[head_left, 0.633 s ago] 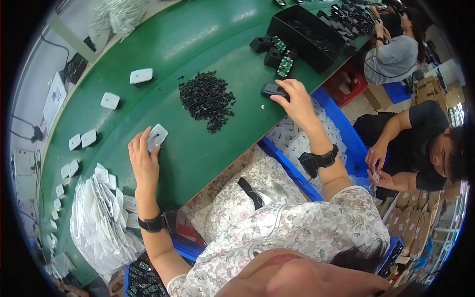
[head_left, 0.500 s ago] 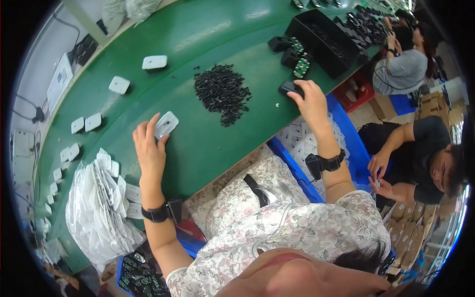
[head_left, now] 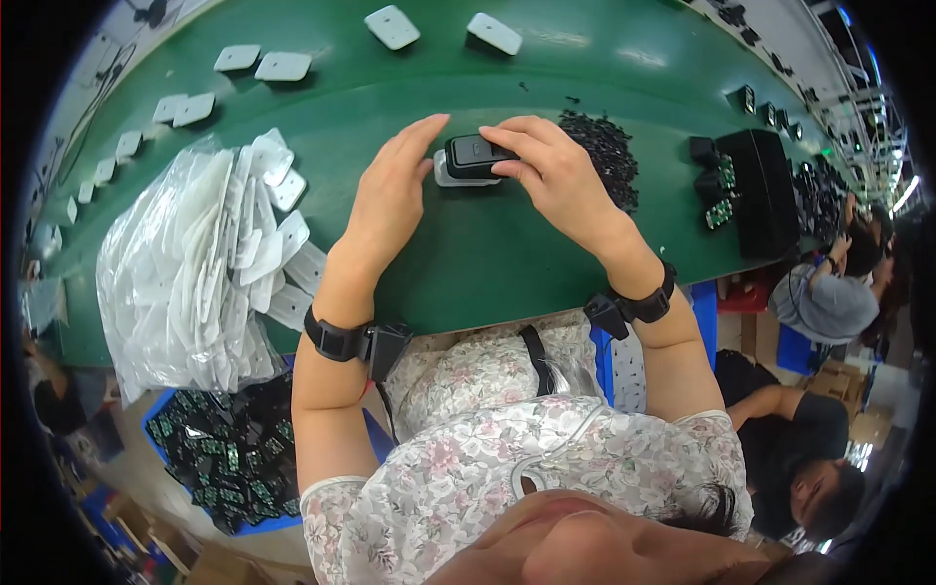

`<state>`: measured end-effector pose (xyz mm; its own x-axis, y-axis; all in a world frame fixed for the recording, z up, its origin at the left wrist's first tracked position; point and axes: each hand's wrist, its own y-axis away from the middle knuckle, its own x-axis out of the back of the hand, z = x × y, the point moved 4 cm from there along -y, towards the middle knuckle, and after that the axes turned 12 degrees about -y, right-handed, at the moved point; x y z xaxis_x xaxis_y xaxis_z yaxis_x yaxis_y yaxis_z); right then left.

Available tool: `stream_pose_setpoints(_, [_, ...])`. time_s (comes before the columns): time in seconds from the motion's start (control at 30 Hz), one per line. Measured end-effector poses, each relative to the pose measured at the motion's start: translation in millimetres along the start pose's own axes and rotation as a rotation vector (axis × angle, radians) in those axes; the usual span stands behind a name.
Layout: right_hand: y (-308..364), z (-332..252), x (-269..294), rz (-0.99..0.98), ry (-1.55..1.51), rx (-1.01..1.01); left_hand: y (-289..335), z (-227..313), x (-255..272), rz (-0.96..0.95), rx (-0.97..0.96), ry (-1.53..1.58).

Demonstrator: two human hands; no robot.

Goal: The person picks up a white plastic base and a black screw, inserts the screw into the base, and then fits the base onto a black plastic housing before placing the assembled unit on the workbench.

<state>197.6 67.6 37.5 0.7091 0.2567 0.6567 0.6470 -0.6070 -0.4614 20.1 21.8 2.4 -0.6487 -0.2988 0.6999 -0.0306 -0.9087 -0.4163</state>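
Observation:
My right hand [head_left: 551, 171] pinches a small black rectangular plastic housing [head_left: 475, 151] between thumb and fingers. The housing sits over a white rounded plastic shell [head_left: 466, 179] on the green table, covering most of it; whether the two are joined I cannot tell. My left hand [head_left: 390, 190] is just left of the shell, fingers apart and stretched out, thumb close to the shell's edge. Right of my right hand lies a heap of tiny black parts [head_left: 609, 161], partly hidden behind my fingers.
A clear bag of white shells [head_left: 185, 273] lies at the left. More white shells [head_left: 283, 66] are spaced along the far side. At the right are a black bin [head_left: 765, 195] and small circuit boards [head_left: 720, 214]. A blue crate of boards [head_left: 229, 458] stands below; co-workers [head_left: 824, 297] sit right.
My view has turned right. The right hand has brought the black housing from the table's right side to above the white shell. My left hand stays beside the shell.

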Motion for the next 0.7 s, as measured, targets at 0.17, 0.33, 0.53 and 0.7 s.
stream_pose_setpoints(0.17, [-11.2, 1.0, -13.3, -0.121, 0.068, -0.006, 4.8, 3.0, 5.4, -0.034, -0.026, -0.041])
stream_pose_setpoints(0.33, [-14.0, 2.6, -19.1, -0.139, 0.093, -0.005, 8.9, 0.0, 5.5, -0.116, -0.059, -0.138])
stream_pose_setpoints(0.53, [-9.3, -1.7, -29.4, -0.122, 0.261, 0.116, 12.2, 5.5, 7.4, -0.181, -0.045, -0.224])
stream_pose_setpoints(0.7, [-14.7, 3.6, -28.0, -0.145, 0.222, 0.123, 12.4, 16.5, 10.8, -0.138, -0.138, -0.478])
